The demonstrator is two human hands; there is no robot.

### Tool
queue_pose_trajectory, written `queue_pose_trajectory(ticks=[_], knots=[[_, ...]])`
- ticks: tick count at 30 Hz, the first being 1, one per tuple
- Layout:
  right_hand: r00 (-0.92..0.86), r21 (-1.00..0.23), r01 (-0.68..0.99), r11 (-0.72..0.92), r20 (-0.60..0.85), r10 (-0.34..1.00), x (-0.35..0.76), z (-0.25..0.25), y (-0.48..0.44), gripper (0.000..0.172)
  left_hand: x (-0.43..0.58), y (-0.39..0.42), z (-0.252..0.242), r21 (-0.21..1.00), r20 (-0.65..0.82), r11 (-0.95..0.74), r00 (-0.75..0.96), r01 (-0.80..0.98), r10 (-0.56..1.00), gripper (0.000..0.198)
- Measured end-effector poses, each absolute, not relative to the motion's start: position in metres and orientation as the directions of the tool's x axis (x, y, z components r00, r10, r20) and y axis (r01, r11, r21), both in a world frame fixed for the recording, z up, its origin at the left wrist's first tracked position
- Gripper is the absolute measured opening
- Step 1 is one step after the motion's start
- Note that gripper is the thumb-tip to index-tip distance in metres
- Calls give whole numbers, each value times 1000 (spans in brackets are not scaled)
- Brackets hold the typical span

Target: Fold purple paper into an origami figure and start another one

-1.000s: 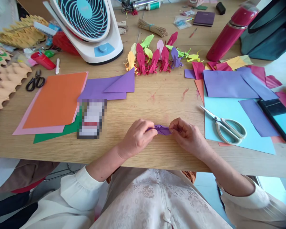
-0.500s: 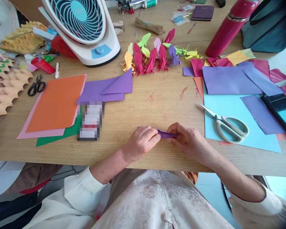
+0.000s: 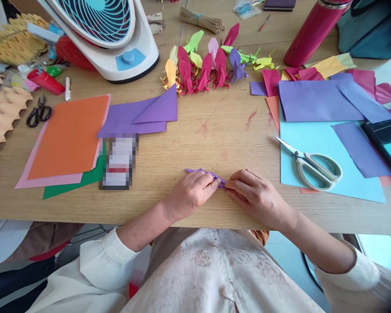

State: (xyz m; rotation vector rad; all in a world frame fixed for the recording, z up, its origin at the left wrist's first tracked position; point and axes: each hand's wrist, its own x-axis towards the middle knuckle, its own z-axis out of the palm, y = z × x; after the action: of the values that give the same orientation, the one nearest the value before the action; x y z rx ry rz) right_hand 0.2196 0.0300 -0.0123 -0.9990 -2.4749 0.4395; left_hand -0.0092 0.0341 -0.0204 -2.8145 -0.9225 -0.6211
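Observation:
A small folded purple paper piece (image 3: 207, 174) lies on the wooden table (image 3: 189, 148) near its front edge. My left hand (image 3: 190, 194) rests on its left part with the fingers closed over it. My right hand (image 3: 254, 193) presses its right end flat, fingertips together on the paper. Most of the piece is hidden under both hands; only a thin edge and a point show.
White-handled scissors (image 3: 313, 165) lie on a light blue sheet (image 3: 329, 174) to the right. Purple sheets (image 3: 140, 115), an orange sheet (image 3: 68, 134) and black scissors (image 3: 37, 114) lie left. Folded paper cranes (image 3: 208, 65), a fan (image 3: 111, 34) and a red bottle (image 3: 313, 30) stand behind.
Both hands have lowered the purple piece onto the table and closed in together over it. The view has tilted slightly downward.

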Motion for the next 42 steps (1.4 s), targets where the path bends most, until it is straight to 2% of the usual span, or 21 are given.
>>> queue_pose_trajectory(ticks=[7,15,28,37,42], knots=[[-640,-450,560,696,298,708,216,-13,30,25,-8,33,-23,86,358,-790,721,607,593,18],[-618,-493,559,666,288,732,216,-14,30,21,-7,32,-18,168,366,-789,706,591,607,18],[-568,-553,592,586,229,791,217,-13,31,14,-5,38,-11,497,258,-654,623,570,739,13],[-547,-603,561,568,246,800,217,-13,31,18,-1,37,-7,579,171,-548,567,604,806,13],[-546,-583,585,564,231,805,215,-12,30,18,3,40,0,596,61,-477,556,646,829,12]])
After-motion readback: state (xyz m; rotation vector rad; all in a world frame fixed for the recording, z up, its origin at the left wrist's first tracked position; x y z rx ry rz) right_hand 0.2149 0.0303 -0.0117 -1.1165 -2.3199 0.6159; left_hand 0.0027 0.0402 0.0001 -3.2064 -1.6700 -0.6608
